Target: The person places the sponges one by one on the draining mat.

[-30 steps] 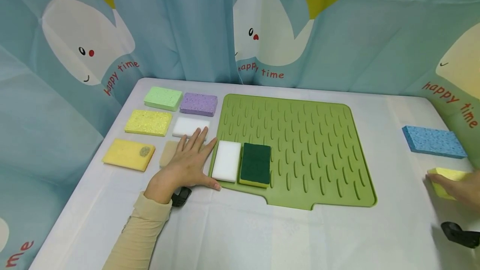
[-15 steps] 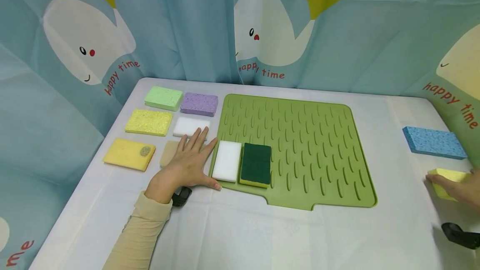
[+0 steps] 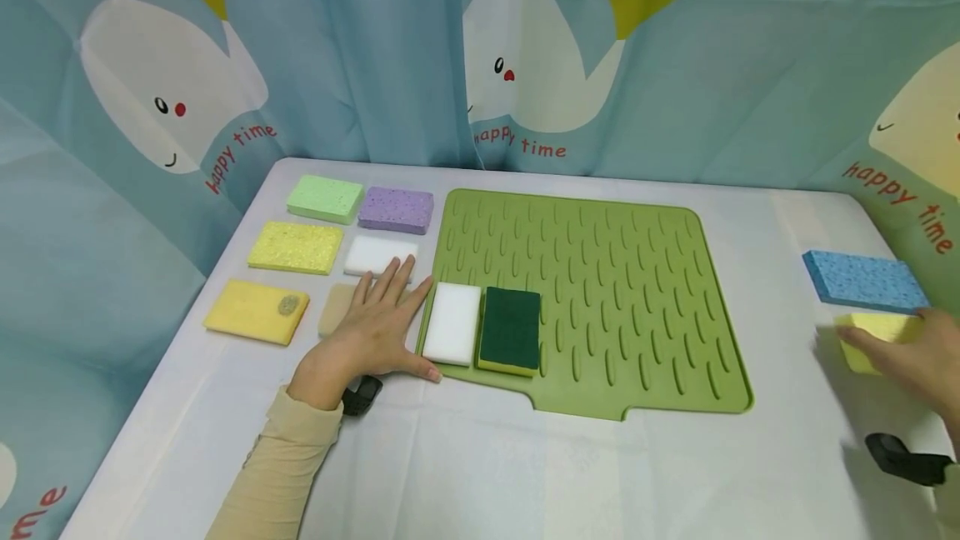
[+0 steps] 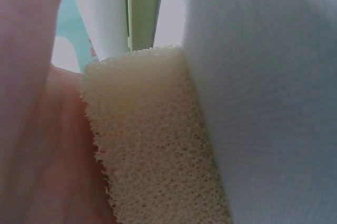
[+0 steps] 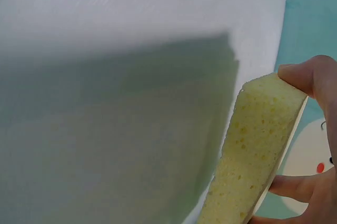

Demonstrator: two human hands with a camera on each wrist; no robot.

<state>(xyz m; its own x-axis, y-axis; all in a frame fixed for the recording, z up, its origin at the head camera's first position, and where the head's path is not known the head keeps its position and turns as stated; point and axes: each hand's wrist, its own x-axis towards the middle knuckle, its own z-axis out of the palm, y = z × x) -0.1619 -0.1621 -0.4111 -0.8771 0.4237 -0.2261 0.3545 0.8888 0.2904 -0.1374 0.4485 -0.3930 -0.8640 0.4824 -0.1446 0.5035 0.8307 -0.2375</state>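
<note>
At the right side of the table, my right hand point(image 3: 911, 352) pinches a pale yellow sponge point(image 3: 873, 332) between thumb and fingers. The right wrist view has this porous yellow sponge point(image 5: 258, 140) tilted above its shadow on the cloth. Just beyond it lies a blue sponge point(image 3: 862, 280). My left hand point(image 3: 375, 327) lies with fingers spread over a beige sponge point(image 3: 335, 307), which it partly hides. Its fingertips reach a white sponge point(image 3: 375, 254), and its thumb points towards the green mat point(image 3: 622, 298). Close up in the left wrist view, the beige sponge point(image 4: 152, 134) is beside the palm.
On the mat's near left corner lie another white sponge point(image 3: 452, 323) and a yellow sponge with a dark green scouring side point(image 3: 510, 330). Green point(image 3: 326, 198), purple point(image 3: 396, 210), speckled yellow point(image 3: 296, 247) and plain yellow point(image 3: 257, 312) sponges lie at left. A patterned curtain point(image 3: 375, 48) surrounds the table.
My right hand has moved slightly left and away from me with the pale yellow sponge, closer to the blue sponge. The left hand has stayed in place.
</note>
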